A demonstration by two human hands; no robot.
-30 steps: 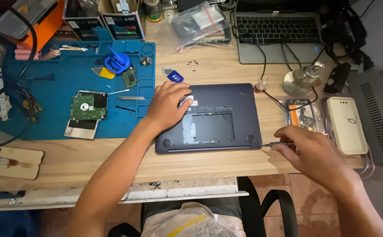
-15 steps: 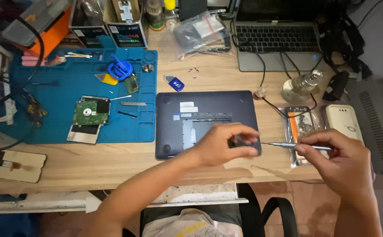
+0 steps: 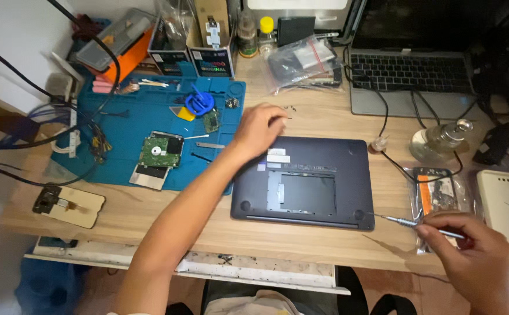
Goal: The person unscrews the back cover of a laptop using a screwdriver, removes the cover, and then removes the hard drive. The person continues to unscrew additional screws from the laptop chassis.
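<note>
A dark blue laptop (image 3: 324, 151) lies upside down on the wooden desk (image 3: 149, 224), with a rectangular recess in its base. My left hand (image 3: 259, 129) hovers over the desk just beyond the laptop's far left corner, fingertips pinched together beside a few tiny loose screws (image 3: 290, 108). Whether anything sits in the pinch is too small to see. My right hand (image 3: 470, 256) is off the laptop's near right corner, holding a slim metal screwdriver (image 3: 403, 221). Its tip points left at that corner.
A blue work mat (image 3: 120, 116) on the left holds a bare hard drive (image 3: 158, 150), a blue tape reel (image 3: 199, 104) and small parts. An open silver laptop (image 3: 412, 76), a glass bottle (image 3: 441, 140), a bagged part (image 3: 438, 198) and a white case (image 3: 505, 204) fill the right side.
My left hand left the laptop's near right corner by the screwdriver tip and moved to the far side near the loose screws. My right hand drew the screwdriver slightly back toward me.
</note>
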